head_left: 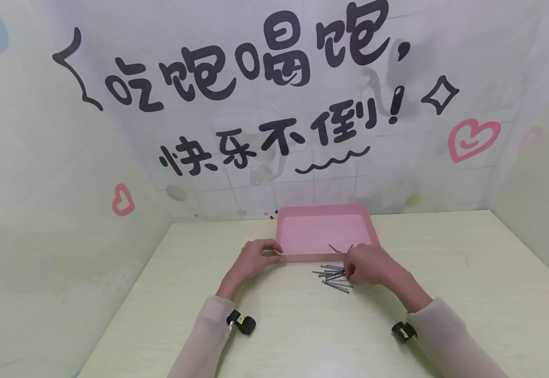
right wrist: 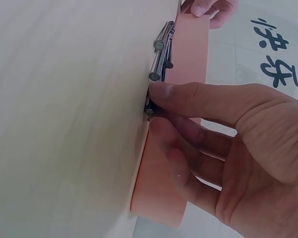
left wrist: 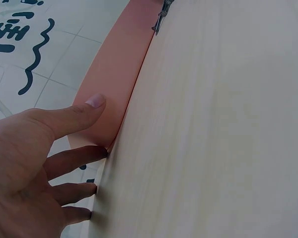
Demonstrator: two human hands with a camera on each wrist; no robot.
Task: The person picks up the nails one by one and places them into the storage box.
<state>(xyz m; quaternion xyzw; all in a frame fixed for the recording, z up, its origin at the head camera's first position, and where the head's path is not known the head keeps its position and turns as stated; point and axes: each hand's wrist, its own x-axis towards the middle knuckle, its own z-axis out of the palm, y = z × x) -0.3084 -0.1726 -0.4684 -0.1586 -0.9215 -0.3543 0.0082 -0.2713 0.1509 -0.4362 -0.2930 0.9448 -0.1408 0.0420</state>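
A shallow pink tray [head_left: 321, 228] lies near the back of the table, and a few thin nails [head_left: 334, 248] are inside it by the front wall. In front of the tray is a loose pile of metal nails [head_left: 336, 286]. My left hand [head_left: 255, 257] rests at the tray's front left corner; in the left wrist view its thumb [left wrist: 94, 104] lies by the tray wall, with the other fingers spread. At the right end of the pile, my right hand [head_left: 369, 264] pinches a nail [right wrist: 149, 111] between thumb and forefinger. Its fingers hide part of that nail.
The pale wooden table [head_left: 303, 331] carries the tray and pile. Behind it hangs a printed sheet [head_left: 255, 189] with black lettering and hearts, with similar sheets on both sides. Small black cameras [head_left: 241, 321] are strapped at the wrists.
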